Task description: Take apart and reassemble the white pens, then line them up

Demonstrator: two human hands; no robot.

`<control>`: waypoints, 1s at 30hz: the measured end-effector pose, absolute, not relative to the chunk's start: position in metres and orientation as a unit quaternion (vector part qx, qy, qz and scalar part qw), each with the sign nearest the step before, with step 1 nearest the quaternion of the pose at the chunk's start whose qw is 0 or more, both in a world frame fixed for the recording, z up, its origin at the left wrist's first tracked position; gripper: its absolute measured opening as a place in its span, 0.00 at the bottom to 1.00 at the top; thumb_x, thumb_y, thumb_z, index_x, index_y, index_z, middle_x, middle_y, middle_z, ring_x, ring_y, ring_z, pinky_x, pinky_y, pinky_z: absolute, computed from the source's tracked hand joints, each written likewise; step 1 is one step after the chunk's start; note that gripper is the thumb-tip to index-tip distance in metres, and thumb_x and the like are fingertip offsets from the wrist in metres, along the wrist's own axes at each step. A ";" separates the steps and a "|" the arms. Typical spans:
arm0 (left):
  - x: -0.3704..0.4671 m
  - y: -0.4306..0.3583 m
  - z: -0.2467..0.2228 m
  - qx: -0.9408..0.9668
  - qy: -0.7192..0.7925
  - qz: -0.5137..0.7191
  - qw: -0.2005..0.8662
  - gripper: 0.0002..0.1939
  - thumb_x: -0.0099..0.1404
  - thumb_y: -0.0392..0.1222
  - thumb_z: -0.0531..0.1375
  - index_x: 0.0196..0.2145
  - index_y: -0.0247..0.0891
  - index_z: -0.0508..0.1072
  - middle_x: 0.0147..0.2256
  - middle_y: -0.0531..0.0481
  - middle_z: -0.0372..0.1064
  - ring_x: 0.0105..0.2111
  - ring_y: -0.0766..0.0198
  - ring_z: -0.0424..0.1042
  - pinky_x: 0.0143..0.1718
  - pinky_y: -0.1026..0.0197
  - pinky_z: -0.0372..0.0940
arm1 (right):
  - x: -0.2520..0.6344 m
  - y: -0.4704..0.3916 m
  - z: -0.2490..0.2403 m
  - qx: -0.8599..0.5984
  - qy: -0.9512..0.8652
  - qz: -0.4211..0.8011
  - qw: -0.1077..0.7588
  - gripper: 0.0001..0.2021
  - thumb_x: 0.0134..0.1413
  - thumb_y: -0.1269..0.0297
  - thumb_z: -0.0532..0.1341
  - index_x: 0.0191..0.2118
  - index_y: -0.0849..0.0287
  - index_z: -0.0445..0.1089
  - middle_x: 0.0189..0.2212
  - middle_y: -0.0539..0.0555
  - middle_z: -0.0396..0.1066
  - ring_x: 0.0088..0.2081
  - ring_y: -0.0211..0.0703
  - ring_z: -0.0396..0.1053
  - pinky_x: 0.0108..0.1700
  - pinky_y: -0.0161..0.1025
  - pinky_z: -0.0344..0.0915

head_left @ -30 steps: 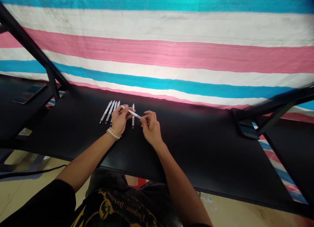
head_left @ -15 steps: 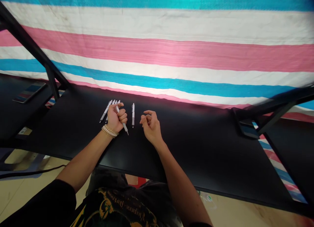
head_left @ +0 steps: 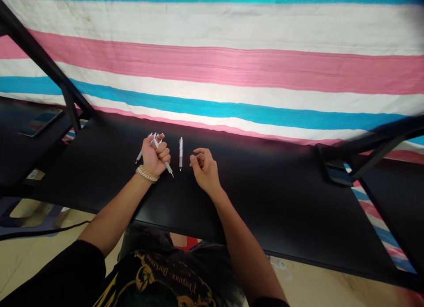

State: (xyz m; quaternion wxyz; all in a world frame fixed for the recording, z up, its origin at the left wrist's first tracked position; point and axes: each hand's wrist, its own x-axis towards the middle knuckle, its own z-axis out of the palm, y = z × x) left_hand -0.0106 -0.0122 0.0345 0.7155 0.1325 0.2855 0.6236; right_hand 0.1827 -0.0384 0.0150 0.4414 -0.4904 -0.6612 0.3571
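My left hand (head_left: 155,156), palm turned up and a beaded bracelet on its wrist, is wrapped round a white and grey pen (head_left: 168,168). The pen's tip sticks out below the fingers, pointing toward me. Behind that hand lie several similar pens (head_left: 138,157), mostly covered by it. A single white and grey pen (head_left: 180,153) lies by itself on the black table between my hands, its tip toward me. To the right of it, my right hand (head_left: 206,170) rests with loosely curled fingers, thumb and index apart, nothing visible in it.
The black table (head_left: 265,201) ends at a striped sheet (head_left: 232,68) hung along its far side. Dark metal supports (head_left: 69,99) rise at both ends. A phone (head_left: 41,122) lies on the neighbouring surface at far left.
My left hand has shifted slightly left and its thumb and index finger have moved near the pen's upper end. The right hand stays nearly still beside the lone pen.
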 end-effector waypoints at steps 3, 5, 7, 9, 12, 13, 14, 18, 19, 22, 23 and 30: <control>-0.008 -0.014 0.039 0.154 0.294 0.620 0.711 0.13 0.66 0.52 0.53 0.33 0.40 0.66 0.15 0.63 0.39 0.12 0.73 0.39 0.13 0.67 0.37 | 0.183 -0.038 0.014 -0.492 -0.675 0.344 0.429 0.11 0.64 0.57 0.57 0.48 0.56 0.63 0.27 0.48 0.71 0.25 0.38 0.68 0.31 0.36 0.63; -0.004 -0.014 0.040 0.178 0.306 0.617 0.703 0.15 0.66 0.55 0.54 0.33 0.41 0.65 0.16 0.62 0.44 0.12 0.72 0.43 0.14 0.68 0.41 | 0.183 -0.039 0.013 -0.487 -0.697 0.332 0.408 0.11 0.64 0.58 0.57 0.48 0.56 0.64 0.27 0.48 0.70 0.26 0.38 0.67 0.32 0.36 0.63; 0.001 -0.014 0.038 0.217 0.333 0.623 0.674 0.14 0.65 0.55 0.57 0.33 0.42 0.62 0.19 0.60 0.51 0.14 0.72 0.48 0.16 0.69 0.46 | 0.181 -0.041 0.011 -0.471 -0.734 0.317 0.374 0.09 0.63 0.60 0.58 0.47 0.54 0.66 0.29 0.48 0.70 0.26 0.37 0.66 0.33 0.36 0.63; 0.006 -0.015 0.033 0.295 0.384 0.628 0.610 0.12 0.63 0.47 0.62 0.32 0.43 0.61 0.23 0.58 0.57 0.18 0.71 0.54 0.20 0.69 0.52 | 0.177 -0.043 0.008 -0.454 -0.774 0.290 0.332 0.08 0.62 0.60 0.59 0.46 0.54 0.69 0.31 0.49 0.70 0.28 0.37 0.66 0.34 0.36 0.62; 0.007 -0.016 0.021 0.513 0.474 0.578 0.423 0.07 0.61 0.36 0.62 0.35 0.42 0.67 0.32 0.52 0.64 0.29 0.66 0.65 0.34 0.62 0.65 | 0.169 -0.045 0.001 -0.450 -0.823 0.220 0.269 0.07 0.60 0.61 0.61 0.42 0.53 0.71 0.35 0.52 0.69 0.34 0.41 0.68 0.34 0.36 0.61; 0.007 -0.016 0.016 0.590 0.486 0.538 0.355 0.08 0.61 0.34 0.60 0.38 0.42 0.69 0.36 0.49 0.66 0.34 0.62 0.68 0.42 0.58 0.66 | 0.167 -0.045 -0.001 -0.453 -0.834 0.194 0.249 0.06 0.59 0.61 0.62 0.41 0.54 0.71 0.35 0.53 0.69 0.36 0.43 0.68 0.33 0.36 0.60; 0.006 -0.016 0.011 0.651 0.492 0.498 0.293 0.12 0.61 0.32 0.59 0.42 0.41 0.71 0.40 0.46 0.67 0.41 0.58 0.68 0.48 0.54 0.65 | 0.165 -0.045 -0.002 -0.458 -0.840 0.172 0.234 0.05 0.59 0.62 0.61 0.39 0.55 0.71 0.35 0.53 0.69 0.37 0.44 0.68 0.32 0.37 0.58; -0.001 -0.012 -0.006 0.754 0.533 0.363 0.122 0.24 0.61 0.30 0.54 0.55 0.38 0.69 0.50 0.37 0.64 0.52 0.45 0.64 0.57 0.44 0.59 | 0.167 -0.042 -0.005 -0.486 -0.836 0.145 0.210 0.04 0.61 0.62 0.59 0.36 0.55 0.68 0.33 0.53 0.69 0.33 0.43 0.66 0.30 0.36 0.54; -0.002 -0.012 -0.010 0.758 0.547 0.343 0.096 0.24 0.61 0.30 0.55 0.55 0.37 0.70 0.50 0.35 0.64 0.52 0.43 0.64 0.57 0.43 0.58 | 0.168 -0.042 -0.005 -0.494 -0.831 0.149 0.211 0.04 0.62 0.63 0.59 0.36 0.55 0.67 0.33 0.53 0.69 0.32 0.42 0.66 0.30 0.36 0.53; -0.005 -0.010 -0.016 0.750 0.580 0.315 0.048 0.20 0.63 0.33 0.55 0.53 0.34 0.72 0.51 0.31 0.64 0.53 0.38 0.63 0.57 0.40 0.56 | 0.171 -0.041 -0.003 -0.511 -0.816 0.166 0.212 0.02 0.61 0.64 0.59 0.36 0.56 0.66 0.32 0.52 0.70 0.30 0.41 0.66 0.30 0.36 0.52; -0.005 -0.011 -0.016 0.742 0.594 0.308 0.041 0.19 0.64 0.35 0.55 0.52 0.33 0.73 0.52 0.30 0.63 0.53 0.37 0.63 0.57 0.38 0.55 | 0.172 -0.041 -0.002 -0.513 -0.814 0.170 0.212 0.02 0.61 0.65 0.59 0.37 0.56 0.66 0.32 0.52 0.71 0.30 0.41 0.66 0.30 0.36 0.52; -0.001 -0.016 -0.004 0.691 0.699 0.180 -0.005 0.24 0.67 0.48 0.55 0.56 0.32 0.69 0.58 0.30 0.60 0.58 0.35 0.58 0.56 0.39 0.55 | 0.171 -0.041 0.000 -0.516 -0.815 0.172 0.200 0.03 0.60 0.67 0.55 0.38 0.57 0.65 0.34 0.53 0.72 0.32 0.41 0.67 0.32 0.36 0.52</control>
